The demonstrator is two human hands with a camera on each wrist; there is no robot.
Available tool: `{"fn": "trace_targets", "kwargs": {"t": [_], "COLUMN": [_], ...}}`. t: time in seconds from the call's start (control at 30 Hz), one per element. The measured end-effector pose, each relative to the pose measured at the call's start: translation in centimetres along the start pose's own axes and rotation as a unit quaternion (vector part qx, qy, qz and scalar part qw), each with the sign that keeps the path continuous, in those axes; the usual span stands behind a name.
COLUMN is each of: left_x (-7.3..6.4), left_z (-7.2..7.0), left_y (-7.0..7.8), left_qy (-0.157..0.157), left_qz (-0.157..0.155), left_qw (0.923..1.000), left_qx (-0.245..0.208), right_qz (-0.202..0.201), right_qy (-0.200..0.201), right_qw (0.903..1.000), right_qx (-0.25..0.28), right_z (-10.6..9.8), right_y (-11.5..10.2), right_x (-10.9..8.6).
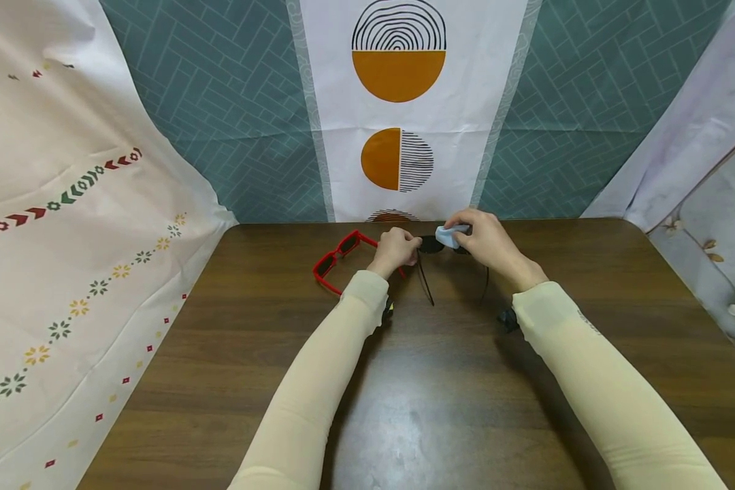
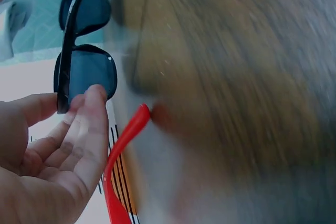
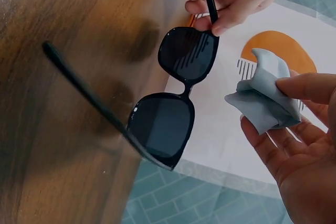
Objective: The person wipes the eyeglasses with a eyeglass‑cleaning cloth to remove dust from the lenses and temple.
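Observation:
Black sunglasses (image 3: 161, 124) with dark lenses are held up near the table's far edge, temples unfolded. My left hand (image 1: 395, 250) pinches them at one corner, where a temple meets the frame, between thumb and fingers; the left wrist view shows this hand (image 2: 63, 150) close up. My right hand (image 1: 493, 246) holds a crumpled light-blue cloth (image 3: 268, 95) between thumb and fingers. In the right wrist view the cloth is apart from the lenses, a short way in front of them. In the head view the cloth partly covers the sunglasses.
Red-framed sunglasses (image 1: 326, 265) lie on the wooden table (image 1: 251, 354), left of my left hand and partly hidden by that arm. One red temple (image 2: 123, 145) shows in the left wrist view. A patterned cloth backdrop (image 1: 257, 136) hangs behind the table's far edge.

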State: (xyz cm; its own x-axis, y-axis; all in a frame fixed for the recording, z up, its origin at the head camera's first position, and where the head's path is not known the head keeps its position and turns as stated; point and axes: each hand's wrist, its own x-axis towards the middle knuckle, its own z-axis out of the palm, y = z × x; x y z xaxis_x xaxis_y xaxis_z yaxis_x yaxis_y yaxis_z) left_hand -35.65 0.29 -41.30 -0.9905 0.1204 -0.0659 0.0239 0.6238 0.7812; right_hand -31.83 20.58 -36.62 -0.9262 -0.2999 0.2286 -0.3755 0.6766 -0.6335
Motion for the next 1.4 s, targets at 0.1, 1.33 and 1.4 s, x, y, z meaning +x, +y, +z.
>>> {"fn": "trace_targets", "kwargs": {"t": [0.1, 1.33, 1.4], "left_x": [0.1, -3.1, -3.2], "left_z": [0.1, -4.0, -4.3], "left_y": [0.0, 6.2, 6.3], "left_qy": [-0.001, -0.113, -0.114], "left_qz": [-0.012, 0.042, 0.058], "left_qw": [0.9968, 0.9612, 0.9598], "left_qx": [-0.079, -0.248, -0.25], "right_qz": [0.0, -0.057, -0.065], "right_qy": [0.002, 0.118, 0.121], "right_qw": [1.0, 0.9913, 0.9904], "right_qx": [0.003, 0.015, 0.011], "right_z": [-0.2, -5.6, -5.9], "right_y": [-0.1, -3.5, -3.8], "right_x": [-0.1, -1.3, -1.2]}}
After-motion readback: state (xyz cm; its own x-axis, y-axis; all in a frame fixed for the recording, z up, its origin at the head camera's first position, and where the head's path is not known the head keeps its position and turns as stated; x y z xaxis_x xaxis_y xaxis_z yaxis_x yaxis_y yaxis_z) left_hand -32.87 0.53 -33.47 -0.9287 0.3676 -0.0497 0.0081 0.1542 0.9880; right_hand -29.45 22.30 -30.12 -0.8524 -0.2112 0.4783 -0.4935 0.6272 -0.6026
